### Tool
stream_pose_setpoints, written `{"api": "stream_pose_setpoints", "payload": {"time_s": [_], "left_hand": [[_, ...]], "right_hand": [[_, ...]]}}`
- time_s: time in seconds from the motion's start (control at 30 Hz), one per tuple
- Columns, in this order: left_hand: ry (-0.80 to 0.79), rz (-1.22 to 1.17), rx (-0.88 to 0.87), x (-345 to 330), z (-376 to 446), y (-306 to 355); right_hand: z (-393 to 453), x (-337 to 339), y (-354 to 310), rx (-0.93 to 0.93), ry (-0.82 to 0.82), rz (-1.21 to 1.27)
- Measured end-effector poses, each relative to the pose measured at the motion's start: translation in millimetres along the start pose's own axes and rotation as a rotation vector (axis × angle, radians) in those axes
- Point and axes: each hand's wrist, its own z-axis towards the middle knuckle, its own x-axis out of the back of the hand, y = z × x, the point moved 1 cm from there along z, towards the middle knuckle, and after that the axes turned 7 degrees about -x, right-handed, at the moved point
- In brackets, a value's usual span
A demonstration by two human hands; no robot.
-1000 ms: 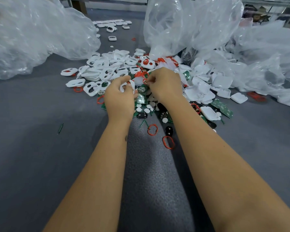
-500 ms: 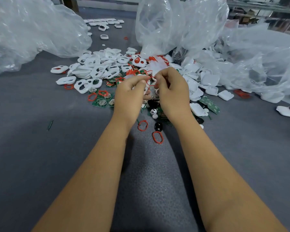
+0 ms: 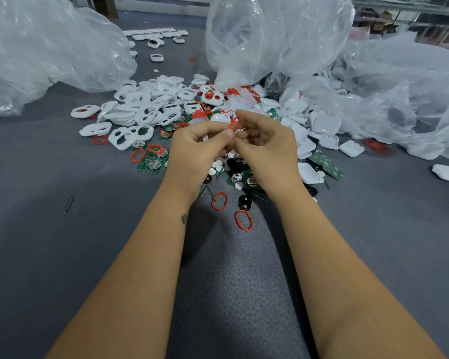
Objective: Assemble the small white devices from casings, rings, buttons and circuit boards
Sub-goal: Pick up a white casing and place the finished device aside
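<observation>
Both hands have lifted from the pile; left hand (image 3: 196, 149) and right hand (image 3: 266, 149) now pinch 1 thin red rubber ring (image 3: 234, 123), likely ready for fitting.

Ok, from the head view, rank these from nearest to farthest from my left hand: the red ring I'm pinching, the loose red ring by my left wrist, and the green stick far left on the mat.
1. Pinched red ring, at the left hand fingertips.
2. Loose red ring, just right of the wrist.
3. Green stick, far left on the mat.
</observation>
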Motion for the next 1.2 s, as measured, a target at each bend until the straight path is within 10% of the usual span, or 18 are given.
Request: {"api": "stream_pose_setpoints", "payload": {"time_s": [1.2], "left_hand": [[-0.027,0.058,-0.078,7.7,1.4,-4.8]], "right_hand": [[5.7,8.5,5.5,-0.048,-0.107,0.176]]}}
